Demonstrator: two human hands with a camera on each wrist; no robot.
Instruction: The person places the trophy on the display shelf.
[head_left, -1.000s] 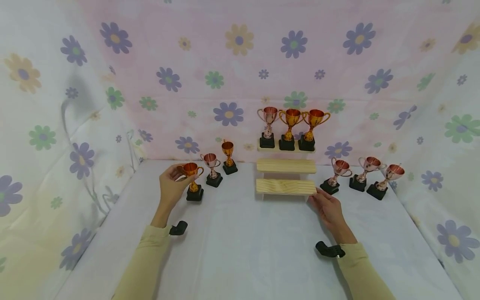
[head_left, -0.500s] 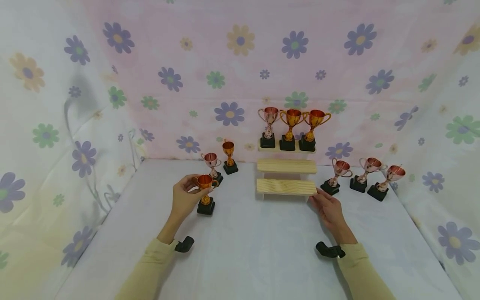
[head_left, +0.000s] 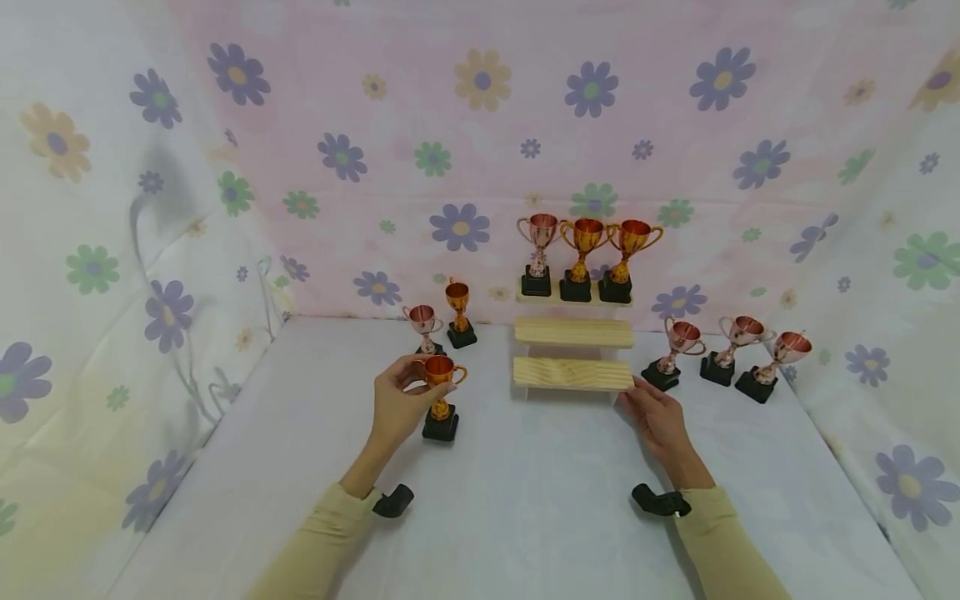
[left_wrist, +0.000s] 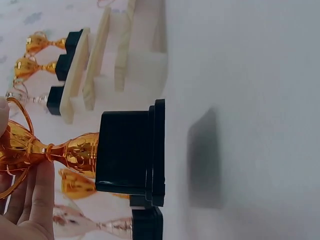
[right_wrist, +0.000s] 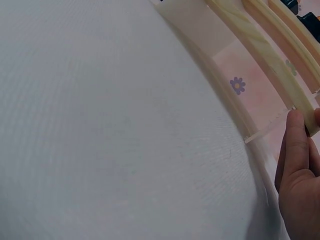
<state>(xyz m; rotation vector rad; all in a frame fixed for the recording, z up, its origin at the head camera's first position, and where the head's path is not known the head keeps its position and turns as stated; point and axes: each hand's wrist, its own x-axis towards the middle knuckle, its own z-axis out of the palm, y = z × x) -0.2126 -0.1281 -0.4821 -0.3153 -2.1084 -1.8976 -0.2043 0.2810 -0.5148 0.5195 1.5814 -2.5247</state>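
My left hand point(head_left: 396, 407) holds a gold trophy cup point(head_left: 440, 422) by its bowl, thumb and fingers around it below the rim. The trophy is upright on a black square base; in the left wrist view its base point(left_wrist: 130, 152) hangs above the white table, its shadow apart from it. My right hand point(head_left: 660, 423) grips the right end of the lowest step of a three-step wooden stand point(head_left: 572, 375). In the right wrist view the fingers point(right_wrist: 296, 150) are at that step's corner. One rose-gold and two gold trophies point(head_left: 577, 258) stand in a row on the top step.
Behind my left hand stand a rose-gold trophy point(head_left: 423, 321) and a gold trophy point(head_left: 458, 308). Three rose-gold trophies point(head_left: 722, 358) stand right of the stand. Flowered cloth point(head_left: 375, 208) hangs behind and at both sides of the white table point(head_left: 525, 500).
My left hand has carried the gold trophy rightward and nearer to me, now in front of the rose-gold trophy. My right hand has stayed at the stand.
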